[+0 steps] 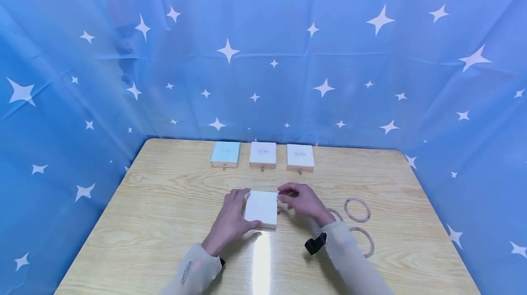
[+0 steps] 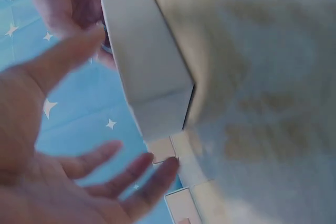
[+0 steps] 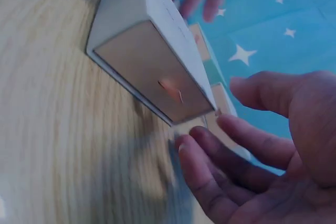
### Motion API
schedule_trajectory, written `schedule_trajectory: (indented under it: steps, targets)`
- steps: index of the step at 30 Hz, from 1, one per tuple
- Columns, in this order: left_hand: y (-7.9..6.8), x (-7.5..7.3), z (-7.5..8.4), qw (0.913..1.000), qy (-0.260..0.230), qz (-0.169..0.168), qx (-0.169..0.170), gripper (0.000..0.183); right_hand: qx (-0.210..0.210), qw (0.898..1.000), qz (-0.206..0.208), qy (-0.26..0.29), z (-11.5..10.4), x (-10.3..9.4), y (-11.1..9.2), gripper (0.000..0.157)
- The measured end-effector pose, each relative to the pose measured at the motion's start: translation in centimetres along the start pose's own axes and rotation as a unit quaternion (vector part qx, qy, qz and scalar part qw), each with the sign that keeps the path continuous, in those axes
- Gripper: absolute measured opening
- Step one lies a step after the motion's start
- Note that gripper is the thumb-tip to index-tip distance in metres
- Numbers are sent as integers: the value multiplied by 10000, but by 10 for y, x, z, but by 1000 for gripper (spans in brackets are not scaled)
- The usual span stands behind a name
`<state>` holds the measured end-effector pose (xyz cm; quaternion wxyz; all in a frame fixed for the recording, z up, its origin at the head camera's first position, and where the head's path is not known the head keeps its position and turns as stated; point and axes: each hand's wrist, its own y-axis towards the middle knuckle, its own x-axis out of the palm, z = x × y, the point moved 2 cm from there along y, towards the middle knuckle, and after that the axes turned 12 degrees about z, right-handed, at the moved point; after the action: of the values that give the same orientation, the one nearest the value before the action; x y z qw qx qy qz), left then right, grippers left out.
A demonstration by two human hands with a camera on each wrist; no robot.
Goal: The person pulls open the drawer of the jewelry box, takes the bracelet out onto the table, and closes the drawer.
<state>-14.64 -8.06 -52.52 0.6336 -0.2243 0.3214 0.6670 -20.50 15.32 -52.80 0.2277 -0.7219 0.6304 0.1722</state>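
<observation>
A white box (image 1: 261, 209) with a pale pink drawer front (image 3: 152, 72) stands on the table between the two hands, its drawer pushed in. From the drawer front sticks a small pinkish pull tab (image 3: 170, 91). My left hand (image 1: 232, 216) spans the box's left side, thumb by the near edge and fingers at the far corner; the left wrist view shows those fingers spread and apart from the box. Over at the drawer side, my right hand (image 1: 300, 199) hovers with loosely bent fingers (image 3: 257, 140) close to the box's edge, nothing between them.
Along the table's back edge stand a light blue box (image 1: 225, 152) and two white ones, a middle box (image 1: 262, 153) and a right-hand box (image 1: 300, 155). Pale rings, including an upper ring (image 1: 357, 209) and a lower ring (image 1: 370, 242), lie beside the right forearm. A starry blue curtain (image 1: 271, 34) hangs behind.
</observation>
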Motion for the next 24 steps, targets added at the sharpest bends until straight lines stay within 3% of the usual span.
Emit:
schedule_trajectory:
  steps: [5,11,16,24]
  targets:
    - [14,4,7,9948,139,-570,837,103,545,9976,-403,129,5,-5,0,32]
    - [26,13,12,9816,560,-1001,1529,113,719,9866,-1432,291,13,-4,-5,34]
    - [31,19,13,9744,1005,-1175,1634,112,599,9769,-1977,542,20,1,-6,31]
    - [36,20,14,9729,1257,-1171,1549,107,586,9735,-2128,605,28,5,-4,27]
